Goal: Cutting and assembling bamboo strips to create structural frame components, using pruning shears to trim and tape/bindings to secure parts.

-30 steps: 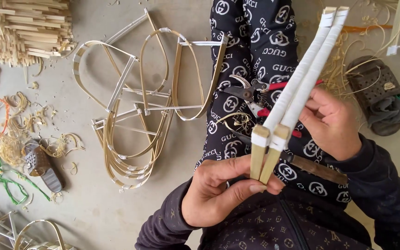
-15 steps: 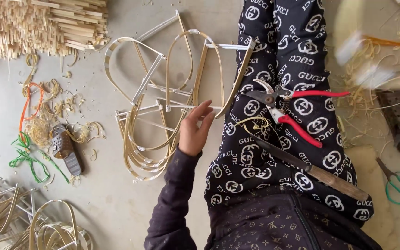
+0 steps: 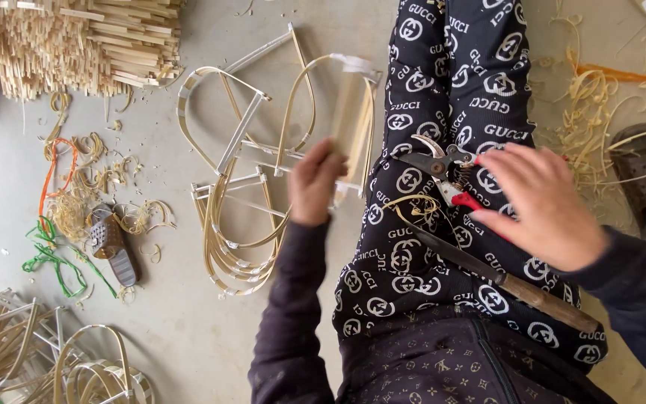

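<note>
On grey concrete floor (image 3: 188,329), person sitting, patterned trouser leg (image 3: 443,97) stretching across it. Left of leg: left hand (image 3: 314,183) gripping blurred bamboo strip bundle (image 3: 353,120), fingers curling around it, over bent bamboo frames (image 3: 241,194). On leg: right hand (image 3: 543,206) spreading open over red-handled shears (image 3: 443,168), knife (image 3: 502,280) lying beside. Far left of leg: cut-strip pile (image 3: 76,41), sandal (image 3: 111,243), shavings.

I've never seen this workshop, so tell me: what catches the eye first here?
The bent bamboo-strip frames piled on the floor, with the left hand holding a blurred frame over them. On the patterned trouser lap, red-handled shears under the right hand, beside a long knife.
</note>
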